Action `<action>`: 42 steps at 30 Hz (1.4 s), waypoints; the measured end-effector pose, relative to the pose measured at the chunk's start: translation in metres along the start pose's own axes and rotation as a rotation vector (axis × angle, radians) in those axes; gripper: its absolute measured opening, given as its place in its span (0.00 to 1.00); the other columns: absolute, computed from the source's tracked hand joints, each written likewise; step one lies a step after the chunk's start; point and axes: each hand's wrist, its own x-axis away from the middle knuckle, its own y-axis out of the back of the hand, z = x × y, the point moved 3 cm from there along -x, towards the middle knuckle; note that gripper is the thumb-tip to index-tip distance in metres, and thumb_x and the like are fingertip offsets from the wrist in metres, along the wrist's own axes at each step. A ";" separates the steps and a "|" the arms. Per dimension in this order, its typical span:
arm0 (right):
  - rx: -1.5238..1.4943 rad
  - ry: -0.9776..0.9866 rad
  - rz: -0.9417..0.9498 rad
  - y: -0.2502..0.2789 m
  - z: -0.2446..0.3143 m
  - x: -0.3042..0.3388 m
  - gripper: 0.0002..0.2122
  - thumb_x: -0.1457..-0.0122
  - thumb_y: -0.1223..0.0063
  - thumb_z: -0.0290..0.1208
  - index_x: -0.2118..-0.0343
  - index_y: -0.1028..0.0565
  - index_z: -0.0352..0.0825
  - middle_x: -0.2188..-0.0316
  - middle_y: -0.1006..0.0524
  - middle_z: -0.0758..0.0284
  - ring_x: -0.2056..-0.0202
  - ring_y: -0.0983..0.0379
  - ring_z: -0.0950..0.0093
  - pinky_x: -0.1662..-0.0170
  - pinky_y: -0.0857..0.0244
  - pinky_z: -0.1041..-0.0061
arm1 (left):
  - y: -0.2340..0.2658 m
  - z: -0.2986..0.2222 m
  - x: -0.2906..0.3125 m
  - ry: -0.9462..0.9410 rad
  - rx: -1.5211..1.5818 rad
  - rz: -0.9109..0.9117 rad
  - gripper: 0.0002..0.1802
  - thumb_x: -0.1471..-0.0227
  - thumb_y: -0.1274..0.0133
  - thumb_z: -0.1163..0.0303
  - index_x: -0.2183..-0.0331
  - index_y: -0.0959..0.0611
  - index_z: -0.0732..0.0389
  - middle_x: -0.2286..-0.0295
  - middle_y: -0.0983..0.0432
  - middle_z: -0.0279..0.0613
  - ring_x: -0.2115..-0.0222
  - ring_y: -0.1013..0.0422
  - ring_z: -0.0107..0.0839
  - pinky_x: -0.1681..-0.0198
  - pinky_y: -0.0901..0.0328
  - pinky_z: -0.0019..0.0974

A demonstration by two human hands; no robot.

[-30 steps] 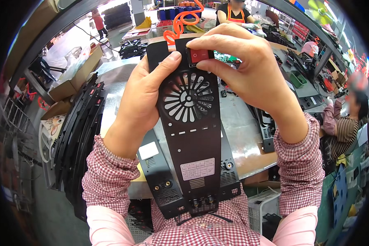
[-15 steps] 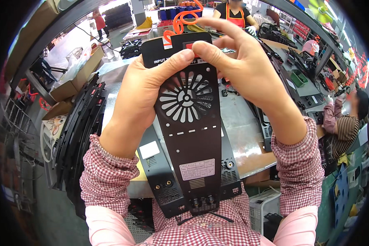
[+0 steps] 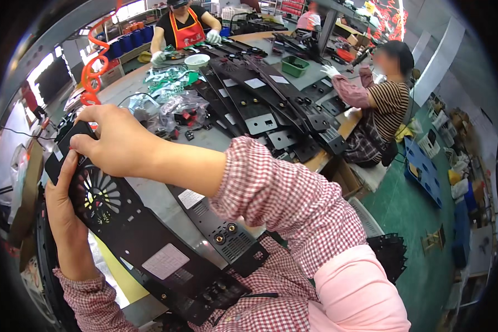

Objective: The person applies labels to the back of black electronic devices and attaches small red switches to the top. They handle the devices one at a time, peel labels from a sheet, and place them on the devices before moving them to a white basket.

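A long black metal panel (image 3: 128,229) slants across my front, its near end by my lap. It has a round slotted fan grille (image 3: 98,195) and a pale printed label (image 3: 166,261). My left hand (image 3: 67,235) is closed round its left edge, thumb pointing up beside the grille. My right hand (image 3: 122,141) grips the far end, thumb near the left thumb and fingers over the top edge. These fingers hide the red switch there. Another black panel (image 3: 227,246) with two brass-coloured fittings lies on the table to the right of the held one.
Stacked black panels (image 3: 249,91) cover the table's middle. Clear bags with red parts (image 3: 182,113), a white bowl (image 3: 197,61) and a green basket (image 3: 295,66) stand nearby. An orange coiled hose (image 3: 97,69) hangs at left. Co-workers sit across (image 3: 188,30) and at right (image 3: 393,99).
My view has swung to the right, so the held panel and both hands now appear at the left. Both hands stay on the panel's far end; the right hand now covers the red switch.
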 end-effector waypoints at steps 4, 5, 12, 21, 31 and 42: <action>0.094 -0.296 0.071 0.009 -0.064 0.009 0.26 0.43 0.41 0.44 0.47 0.28 0.30 0.65 0.19 0.52 0.64 0.20 0.64 0.58 0.29 0.67 | 0.047 0.054 -0.044 0.081 -0.192 0.033 0.16 0.48 0.35 0.61 0.60 0.17 0.57 0.73 0.24 0.26 0.76 0.33 0.15 0.72 0.41 0.20; 0.087 -0.406 0.030 0.025 -0.081 0.014 0.27 0.44 0.41 0.45 0.46 0.28 0.30 0.64 0.19 0.52 0.62 0.20 0.62 0.57 0.28 0.66 | 0.069 0.070 -0.055 0.106 -0.235 -0.017 0.18 0.50 0.34 0.61 0.60 0.18 0.58 0.73 0.24 0.26 0.76 0.32 0.16 0.72 0.40 0.21; 0.689 -0.528 -0.067 0.134 -0.236 0.100 0.16 0.45 0.43 0.36 0.55 0.21 0.36 0.66 0.18 0.57 0.60 0.21 0.60 0.56 0.29 0.63 | 0.171 0.189 -0.081 0.122 -1.069 -0.243 0.33 0.55 0.34 0.62 0.51 0.24 0.71 0.57 0.23 0.57 0.56 0.26 0.43 0.51 0.33 0.41; 0.894 -0.559 0.135 0.080 -0.286 0.099 0.22 0.43 0.42 0.39 0.45 0.29 0.43 0.54 0.27 0.57 0.53 0.26 0.56 0.53 0.31 0.60 | 0.006 0.247 -0.073 -0.237 -1.202 0.296 0.28 0.49 0.40 0.55 0.50 0.21 0.62 0.50 0.27 0.49 0.49 0.31 0.46 0.46 0.37 0.46; 0.161 -0.660 -0.040 0.098 -0.288 0.113 0.20 0.43 0.42 0.25 0.46 0.29 0.38 0.60 0.25 0.63 0.56 0.25 0.70 0.54 0.30 0.69 | -0.013 0.288 -0.116 0.199 -1.184 0.184 0.45 0.62 0.29 0.49 0.47 0.28 0.63 0.51 0.30 0.55 0.48 0.33 0.46 0.46 0.37 0.50; -0.333 -0.312 0.073 0.106 -0.091 0.096 0.19 0.46 0.36 0.20 0.52 0.29 0.33 0.56 0.25 0.66 0.54 0.27 0.78 0.48 0.34 0.75 | -0.020 0.162 -0.068 0.417 0.287 0.067 0.15 0.42 0.44 0.71 0.55 0.27 0.64 0.64 0.22 0.41 0.67 0.23 0.29 0.66 0.25 0.34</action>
